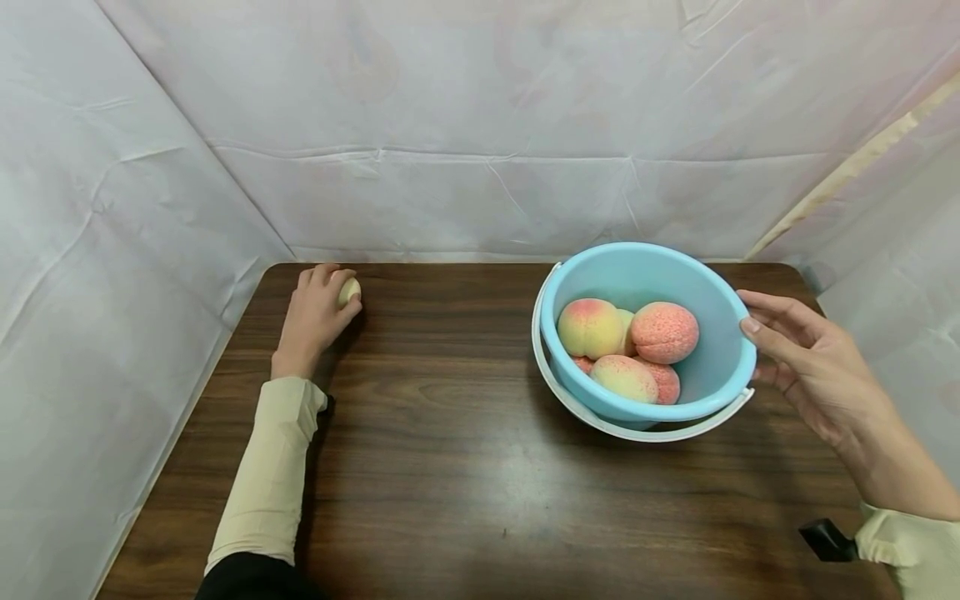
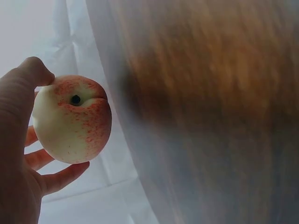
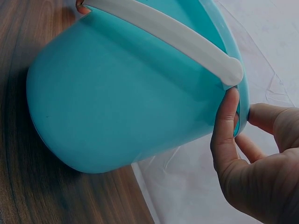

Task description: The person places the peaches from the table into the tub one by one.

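My left hand point(image 1: 311, 317) is near the far left corner of the table and holds a peach point(image 2: 74, 123) between its thumb and fingers. That peach is pale cream with red speckles and a dark stem hole; in the head view the hand mostly covers it. On the right stands a light blue bucket point(image 1: 645, 268) with its white handle point(image 3: 173, 32) lowered on the near side. Several peaches point(image 1: 665, 332), some yellowish and some pinkish red, lie inside. My right hand point(image 1: 832, 375) grips the bucket's right rim, thumb on top and fingers below.
The dark wood-grain table point(image 1: 450, 367) reaches back to a pale sheet wall point(image 1: 465, 200). More pale sheeting point(image 1: 112, 275) borders the left side. A black strap end point(image 1: 828, 540) sticks out at the right sleeve.
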Tool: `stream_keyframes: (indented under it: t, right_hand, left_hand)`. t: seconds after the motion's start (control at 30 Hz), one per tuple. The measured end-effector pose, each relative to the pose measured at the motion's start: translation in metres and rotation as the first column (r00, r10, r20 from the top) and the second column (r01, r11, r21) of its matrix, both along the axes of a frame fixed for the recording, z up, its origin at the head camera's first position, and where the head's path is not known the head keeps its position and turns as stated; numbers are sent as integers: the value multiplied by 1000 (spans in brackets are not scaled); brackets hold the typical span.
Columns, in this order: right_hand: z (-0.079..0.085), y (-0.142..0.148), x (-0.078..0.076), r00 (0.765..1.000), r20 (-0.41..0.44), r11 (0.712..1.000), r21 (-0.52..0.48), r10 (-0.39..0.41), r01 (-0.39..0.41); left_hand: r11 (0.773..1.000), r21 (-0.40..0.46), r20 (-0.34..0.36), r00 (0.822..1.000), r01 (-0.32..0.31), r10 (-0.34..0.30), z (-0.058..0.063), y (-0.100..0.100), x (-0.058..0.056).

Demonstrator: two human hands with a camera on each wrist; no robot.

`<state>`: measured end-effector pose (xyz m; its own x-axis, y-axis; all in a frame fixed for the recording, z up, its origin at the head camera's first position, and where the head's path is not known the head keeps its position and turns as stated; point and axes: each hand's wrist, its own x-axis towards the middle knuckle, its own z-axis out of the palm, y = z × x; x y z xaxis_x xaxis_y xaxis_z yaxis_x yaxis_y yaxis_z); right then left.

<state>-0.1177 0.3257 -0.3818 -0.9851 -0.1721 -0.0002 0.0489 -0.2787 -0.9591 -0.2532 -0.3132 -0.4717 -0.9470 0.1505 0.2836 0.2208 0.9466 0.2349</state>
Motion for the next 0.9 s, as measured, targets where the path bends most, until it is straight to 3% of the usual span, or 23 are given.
stream_keyframes:
  t: [0.43, 0.9]
  right_hand:
    - [-1, 1, 1, 1000, 9, 1000, -12, -2, 2]
    - [1, 0, 0, 1000, 19, 1000, 0, -11, 11]
  left_hand:
    - [992, -65, -109, 988, 104, -111, 22, 25, 14]
    - [977, -59, -173, 962, 203, -211, 59, 61, 30]
